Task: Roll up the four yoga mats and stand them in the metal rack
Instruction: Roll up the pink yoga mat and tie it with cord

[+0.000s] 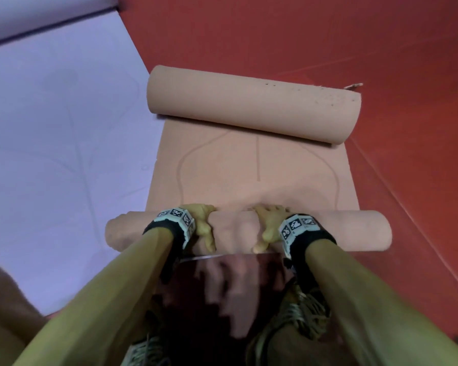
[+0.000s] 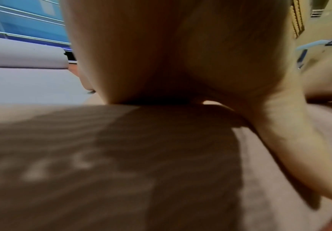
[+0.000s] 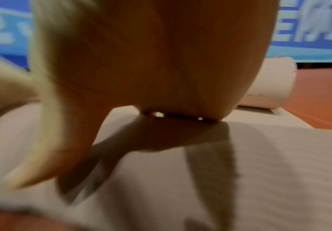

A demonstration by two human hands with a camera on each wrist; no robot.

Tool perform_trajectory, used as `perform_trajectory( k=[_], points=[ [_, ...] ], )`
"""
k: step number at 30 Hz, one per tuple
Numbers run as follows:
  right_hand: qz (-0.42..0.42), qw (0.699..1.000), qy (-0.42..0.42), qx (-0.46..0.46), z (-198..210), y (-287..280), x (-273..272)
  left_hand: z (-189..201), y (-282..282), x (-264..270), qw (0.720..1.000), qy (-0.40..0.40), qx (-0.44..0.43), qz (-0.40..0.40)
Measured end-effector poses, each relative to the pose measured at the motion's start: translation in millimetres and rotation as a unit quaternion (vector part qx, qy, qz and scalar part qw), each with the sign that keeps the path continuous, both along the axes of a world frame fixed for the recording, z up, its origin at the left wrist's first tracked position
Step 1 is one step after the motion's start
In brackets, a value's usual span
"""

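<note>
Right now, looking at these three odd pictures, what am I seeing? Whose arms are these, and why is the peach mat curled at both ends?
No machine here: a person wears three cameras. The big picture comes from the head, looking down; the other two sit on the wrists, so each hand fills its view. The left hand and right hand press on the near roll of a peach foam yoga mat, its middle flat on the red floor. Its far end is curled too. A lilac yoga mat lies alongside. The wrist bands carry black-and-white markers. Whether the fingers grip or only press, I cannot tell.
</note>
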State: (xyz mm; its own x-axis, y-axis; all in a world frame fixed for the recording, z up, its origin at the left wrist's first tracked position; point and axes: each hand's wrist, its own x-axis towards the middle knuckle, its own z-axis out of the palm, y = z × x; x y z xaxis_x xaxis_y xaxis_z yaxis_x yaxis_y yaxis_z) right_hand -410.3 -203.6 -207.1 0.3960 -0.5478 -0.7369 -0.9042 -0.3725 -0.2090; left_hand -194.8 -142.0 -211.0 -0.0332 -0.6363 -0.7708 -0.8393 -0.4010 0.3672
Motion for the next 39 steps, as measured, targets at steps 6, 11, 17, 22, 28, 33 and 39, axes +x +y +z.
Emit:
perform_trajectory(
  k=[6, 11, 17, 22, 28, 33, 39],
  points=[
    [-0.004, 0.997, 0.018, -0.069, -13, 1, 3, -9, -19, 6, 0.999, 0.047, -0.007, -0.006],
    [-0.072, 0.997, -0.032, -0.022, -5, -31, 5, -15, -18, 12, 0.983, 0.035, -0.175, 0.05],
    [-0.087, 0.989, -0.061, -0.1, -5, -43, 6, -27, -6, -11, 0.942, -0.094, -0.323, -0.002],
    [-0.055, 0.99, -0.023, -0.132, -12, -35, 0, -34, -3, -12, 0.933, -0.205, -0.243, -0.168],
    [-0.006, 0.991, -0.015, -0.133, -12, -19, -13, -16, -24, -16, 0.956, -0.176, -0.17, -0.164],
    [0.054, 0.991, 0.033, -0.115, -3, -11, -11, -1, -35, -6, 0.988, -0.073, -0.111, -0.077],
    [0.037, 0.999, 0.012, -0.008, -7, -1, -5, -5, -24, 9, 0.998, 0.017, 0.039, -0.049]
  ],
)
